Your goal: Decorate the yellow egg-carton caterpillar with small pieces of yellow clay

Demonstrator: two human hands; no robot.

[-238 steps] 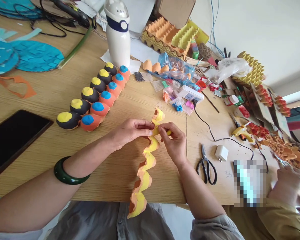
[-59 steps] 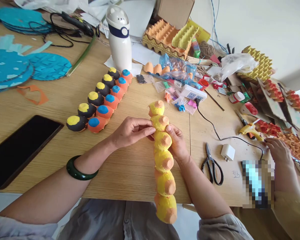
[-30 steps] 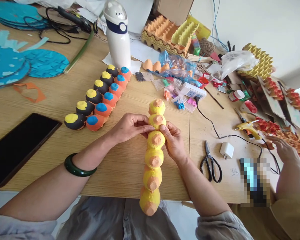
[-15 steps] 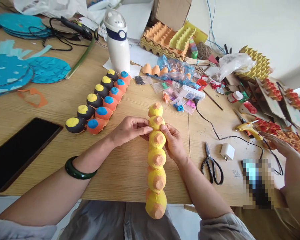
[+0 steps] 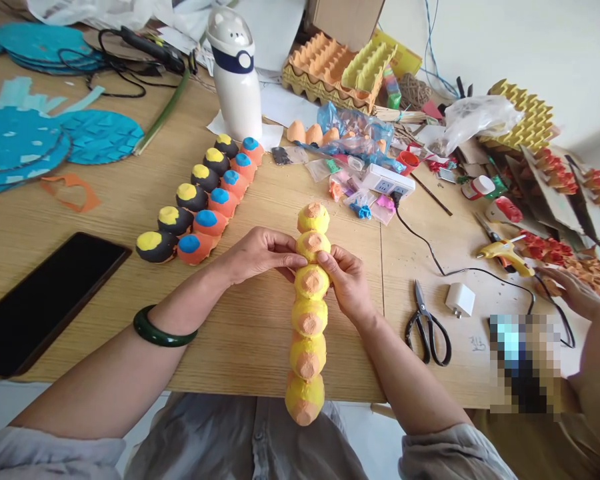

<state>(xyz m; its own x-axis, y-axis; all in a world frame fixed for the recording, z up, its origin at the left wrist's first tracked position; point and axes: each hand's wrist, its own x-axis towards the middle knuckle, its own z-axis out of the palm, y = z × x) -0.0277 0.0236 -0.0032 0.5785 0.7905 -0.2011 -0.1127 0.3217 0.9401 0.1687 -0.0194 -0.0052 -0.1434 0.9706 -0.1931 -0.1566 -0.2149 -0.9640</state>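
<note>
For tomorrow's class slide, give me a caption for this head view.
Left hand and right hand hold a yellow egg-carton strip on the table.

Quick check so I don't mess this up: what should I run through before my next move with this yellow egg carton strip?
Grip: ok. Left hand and right hand both hold the yellow egg carton strip at its upper cups.
Cups: ok. Six in a row, each with an orange tip.
Overhang: not ok. The strip's lower end sticks out past the table edge.
Paint: cannot tell whether it is dry.
Scissors: ok. They lie on the table, right of the right arm.
Glue gun: cannot tell whether it is hot. Another person's hand is close to it.
</note>
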